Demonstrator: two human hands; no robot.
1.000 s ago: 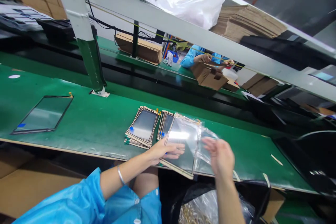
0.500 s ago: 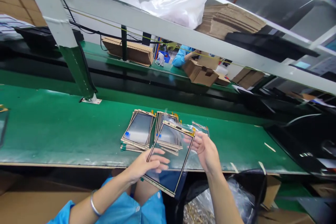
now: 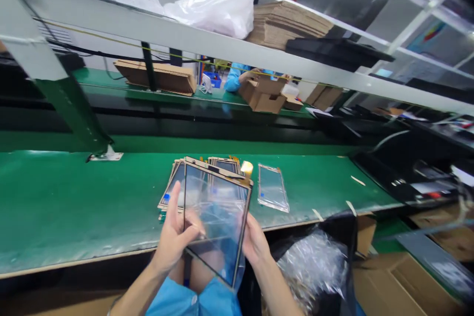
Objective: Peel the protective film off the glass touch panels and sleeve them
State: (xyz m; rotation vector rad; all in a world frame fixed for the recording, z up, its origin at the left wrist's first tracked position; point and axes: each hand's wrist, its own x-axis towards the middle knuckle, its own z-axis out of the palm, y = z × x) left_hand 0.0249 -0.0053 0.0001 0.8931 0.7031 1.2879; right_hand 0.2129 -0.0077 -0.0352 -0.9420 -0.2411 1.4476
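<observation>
Green covers the long table [image 3: 111, 207], and beyond it a shelf carries a white plastic bag [image 3: 218, 5] and a pile of flat cardboard [image 3: 285, 22]; across the way, a co-worker's blue sleeve [image 3: 234, 77] shows beside an open box [image 3: 264, 96]. Above the table's near edge, over the lap, a dark-rimmed glass panel [image 3: 222, 200] is held up between two hands. Left hand [image 3: 174, 237] is clamped on its left rim, thumb across the front, forefinger pointing up; right hand [image 3: 255, 242] clasps the right rim, with fingertips hidden behind. As far as one can judge, the step in hand is handling this single panel, and the next move calls for a steady hold by the rims and care with the orange tab [image 3: 247, 169]. Its long axis runs from the lap toward the back of the table, tilted, with the tabbed short end farthest away and the tab at the right corner. Just behind are stacked panels [image 3: 172, 192]; another panel [image 3: 273, 187] lies flat to the right.
</observation>
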